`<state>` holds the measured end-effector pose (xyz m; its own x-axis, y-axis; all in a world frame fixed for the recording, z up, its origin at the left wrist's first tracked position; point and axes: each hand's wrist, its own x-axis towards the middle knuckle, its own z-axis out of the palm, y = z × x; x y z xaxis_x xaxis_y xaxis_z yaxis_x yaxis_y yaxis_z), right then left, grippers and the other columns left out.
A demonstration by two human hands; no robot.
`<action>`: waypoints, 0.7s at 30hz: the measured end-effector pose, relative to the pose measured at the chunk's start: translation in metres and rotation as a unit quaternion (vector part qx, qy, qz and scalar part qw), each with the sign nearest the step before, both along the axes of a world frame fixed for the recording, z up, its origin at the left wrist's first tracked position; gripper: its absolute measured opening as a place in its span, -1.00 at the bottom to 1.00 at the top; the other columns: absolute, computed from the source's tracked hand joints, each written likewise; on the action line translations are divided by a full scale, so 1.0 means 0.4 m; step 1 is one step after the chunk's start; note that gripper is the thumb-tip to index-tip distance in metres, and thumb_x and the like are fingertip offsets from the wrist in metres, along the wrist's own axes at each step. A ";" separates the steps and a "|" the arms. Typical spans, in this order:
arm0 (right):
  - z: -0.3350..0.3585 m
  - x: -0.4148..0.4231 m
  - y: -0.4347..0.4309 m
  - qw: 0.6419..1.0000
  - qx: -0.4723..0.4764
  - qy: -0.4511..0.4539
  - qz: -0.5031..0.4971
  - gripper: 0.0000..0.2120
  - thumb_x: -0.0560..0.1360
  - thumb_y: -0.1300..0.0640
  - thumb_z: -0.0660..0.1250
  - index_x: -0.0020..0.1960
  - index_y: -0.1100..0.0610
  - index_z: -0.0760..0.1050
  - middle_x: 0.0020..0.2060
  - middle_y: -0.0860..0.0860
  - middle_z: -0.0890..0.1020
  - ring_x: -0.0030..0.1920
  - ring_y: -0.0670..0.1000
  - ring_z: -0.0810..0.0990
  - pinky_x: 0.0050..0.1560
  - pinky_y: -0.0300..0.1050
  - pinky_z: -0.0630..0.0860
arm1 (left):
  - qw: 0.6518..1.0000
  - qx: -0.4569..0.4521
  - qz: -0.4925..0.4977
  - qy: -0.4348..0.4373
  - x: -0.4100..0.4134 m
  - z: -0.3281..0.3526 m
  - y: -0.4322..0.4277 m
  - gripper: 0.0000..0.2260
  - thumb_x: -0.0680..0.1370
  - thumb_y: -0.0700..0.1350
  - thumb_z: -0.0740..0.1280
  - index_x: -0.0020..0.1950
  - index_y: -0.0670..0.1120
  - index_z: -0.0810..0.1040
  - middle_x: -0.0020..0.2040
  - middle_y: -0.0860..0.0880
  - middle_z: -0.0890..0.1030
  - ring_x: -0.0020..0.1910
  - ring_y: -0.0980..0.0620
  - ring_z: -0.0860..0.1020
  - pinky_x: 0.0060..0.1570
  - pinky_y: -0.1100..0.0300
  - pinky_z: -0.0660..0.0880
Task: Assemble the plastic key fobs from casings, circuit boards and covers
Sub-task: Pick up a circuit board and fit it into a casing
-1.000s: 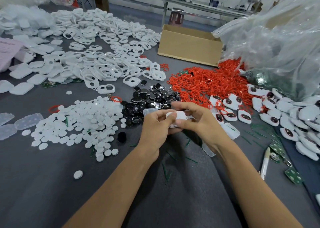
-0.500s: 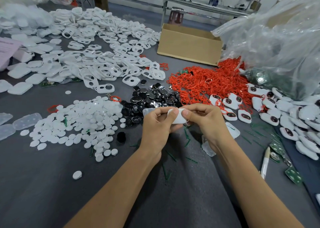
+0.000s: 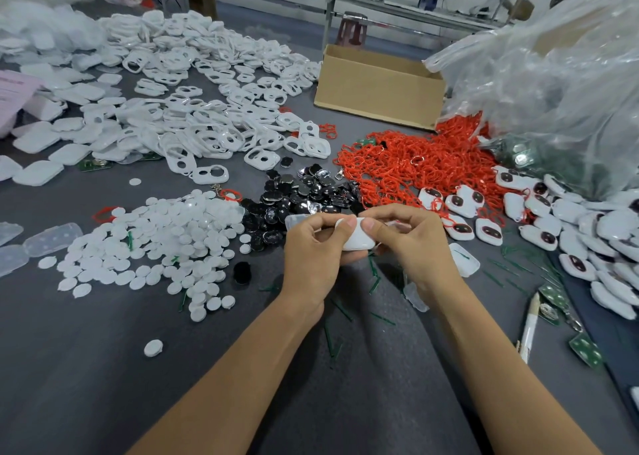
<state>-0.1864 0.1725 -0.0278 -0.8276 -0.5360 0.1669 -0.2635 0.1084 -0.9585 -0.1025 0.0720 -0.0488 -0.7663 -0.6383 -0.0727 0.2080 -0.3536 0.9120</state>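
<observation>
At the centre of the frame we see the left hand and right hand pinch one white key fob just above the grey table — thumbs pressing its top. It looks light, stiff and smooth; gripping its edges seems safest.

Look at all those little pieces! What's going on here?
A person is putting together plastic key fobs. The left hand and the right hand pinch one white fob between them over the grey table, thumbs on top. Around it lie heaps of parts: white discs, black pieces, red loops and white frames. A pile of fobs that look finished lies to the right.
</observation>
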 end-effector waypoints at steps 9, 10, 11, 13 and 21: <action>0.007 -0.008 0.016 0.962 0.152 0.206 0.096 -0.61 0.29 0.24 0.57 0.07 0.05 0.60 -0.05 -0.01 0.60 -0.10 0.02 0.55 -0.11 -0.12 0.51 | 0.997 0.015 -0.038 -0.071 -0.004 0.005 -0.011 -0.75 0.65 -0.15 0.19 -0.10 -0.10 0.64 -0.06 -0.16 0.68 -0.18 0.03 0.63 -0.23 0.21 0.62; 0.007 -0.010 0.017 0.962 0.154 0.203 0.097 -0.62 0.29 0.24 0.57 0.07 0.07 0.60 -0.05 0.00 0.61 -0.11 0.04 0.55 -0.11 -0.10 0.51 | 0.996 0.021 -0.046 -0.070 -0.004 0.007 -0.011 -0.75 0.65 -0.18 0.18 -0.09 -0.11 0.64 -0.05 -0.17 0.67 -0.18 0.03 0.63 -0.24 0.23 0.62; 0.007 -0.010 0.017 0.962 0.151 0.205 0.100 -0.63 0.30 0.23 0.57 0.08 0.10 0.61 -0.04 0.00 0.61 -0.11 0.03 0.55 -0.11 -0.09 0.51 | 0.996 0.032 -0.050 -0.068 -0.004 0.009 -0.012 -0.76 0.64 -0.21 0.17 -0.06 -0.14 0.64 -0.04 -0.19 0.67 -0.18 0.03 0.63 -0.26 0.24 0.62; 0.007 -0.010 0.016 0.959 0.144 0.220 0.103 -0.63 0.30 0.23 0.57 0.08 0.12 0.61 -0.04 -0.02 0.63 -0.10 -0.02 0.56 -0.08 -0.10 0.50 | 0.995 0.056 -0.053 -0.067 -0.004 0.012 -0.015 -0.78 0.64 -0.27 0.16 0.05 -0.22 0.60 -0.03 -0.20 0.65 -0.20 0.03 0.62 -0.29 0.25 0.61; 0.007 -0.010 0.017 0.971 0.091 0.199 0.099 -0.81 0.37 0.26 0.51 -0.06 0.15 0.57 -0.13 -0.02 0.63 -0.09 -0.03 0.57 -0.01 0.00 0.47 | 0.994 0.047 -0.068 -0.072 -0.001 0.018 -0.013 -0.81 0.59 -0.34 0.19 0.00 -0.26 0.61 -0.02 -0.25 0.65 -0.11 -0.05 0.63 -0.25 0.21 0.63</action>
